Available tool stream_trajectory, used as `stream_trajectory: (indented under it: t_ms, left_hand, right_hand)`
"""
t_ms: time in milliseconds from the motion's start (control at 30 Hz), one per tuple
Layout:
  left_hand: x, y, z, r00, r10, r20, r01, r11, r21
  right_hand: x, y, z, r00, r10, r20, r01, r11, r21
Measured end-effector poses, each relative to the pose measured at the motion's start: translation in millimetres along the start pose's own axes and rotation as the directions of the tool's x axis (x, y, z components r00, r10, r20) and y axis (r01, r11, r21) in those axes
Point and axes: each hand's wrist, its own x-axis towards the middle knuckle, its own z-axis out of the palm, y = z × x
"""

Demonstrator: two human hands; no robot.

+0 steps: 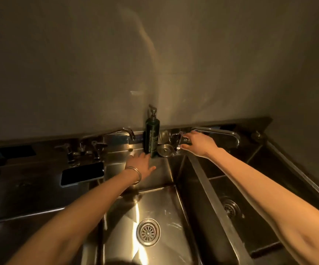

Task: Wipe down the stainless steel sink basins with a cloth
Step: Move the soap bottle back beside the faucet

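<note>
So the middle basin [164,207] sits right under the camera with its drain in the centre, and the right basin [246,230] is next door across the divider, both looking bare and a bit streaky. Weird part: I can't spot a cloth anywhere. The left hand [141,165] is flat against the back wall of the middle basin, fingers stretched out and blurry; if anything's under the palm, I can't see it. The right hand [197,144] reaches to the back ledge, fingers and thumb curled round the tap handle [181,140] of the right faucet [218,132]. My read is this is the setup bit, getting water going before any real wiping. Next move probably means turning that handle, then getting hold of a cloth and working the walls down toward the drains. Clutter-wise, a dark pump bottle [152,138] stands on the ledge just past the left fingertips, with a small round metal dish [166,150] beside it, both easy to knock. A phone [83,174] lies on the left ledge near the left faucet [116,133], which I'd worry about getting splashed.
</note>
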Motion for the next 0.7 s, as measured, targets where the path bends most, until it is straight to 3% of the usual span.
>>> stream_trajectory:
  t_ms: [167,367,500,700]
  left_hand:
    - [53.1,21.6,9.4,0.977,-0.203,0.065,0.211,0.963,-0.167]
    - [72.5,5.3,24.7,0.928,-0.353,0.119,0.372,0.903,-0.214]
    - [77.1,-5.0,26.2,0.914,-0.373,0.157,0.400,0.894,-0.203]
    - [76.4,-10.2,27.1,0.918,-0.360,0.169,0.391,0.893,-0.221]
  right_hand:
    - [72.5,23.0,3.4,0.993,-0.118,-0.023,0.120,0.983,0.136]
    - [142.0,-2.6,16.2,0.977,-0.208,0.052,0.173,0.906,0.387]
    - [165.8,-22.2,23.0,0.958,-0.279,0.060,0.208,0.829,0.519]
    - [182.3,-30.5,30.3,0.948,-0.307,0.077,0.226,0.827,0.514]
